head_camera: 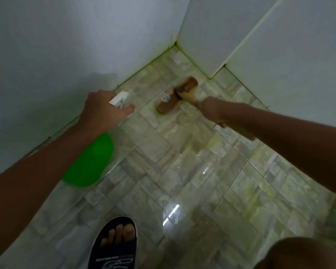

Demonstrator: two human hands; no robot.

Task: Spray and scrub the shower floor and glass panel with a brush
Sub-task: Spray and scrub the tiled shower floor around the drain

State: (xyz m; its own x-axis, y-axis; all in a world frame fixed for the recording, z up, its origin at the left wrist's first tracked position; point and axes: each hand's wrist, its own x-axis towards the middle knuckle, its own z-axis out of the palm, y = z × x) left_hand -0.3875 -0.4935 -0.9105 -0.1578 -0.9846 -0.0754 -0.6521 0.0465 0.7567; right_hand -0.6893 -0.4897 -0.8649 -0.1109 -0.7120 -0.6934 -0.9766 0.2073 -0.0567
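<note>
Nearest the lens, toes in a dark sandal [114, 247] stand on the wet, glossy shower floor [182, 171]. Fingers of the left hand [103, 111] curl round the white trigger head of a green spray bottle [89, 162], whose body hangs below the forearm. Right hand [213, 111] grips a pale handle; its fingers seem wrapped round it, though blur hides them. That handle runs to the brown brush [177, 96], its head on the tiles near the corner where white walls [66, 45] meet.
</note>
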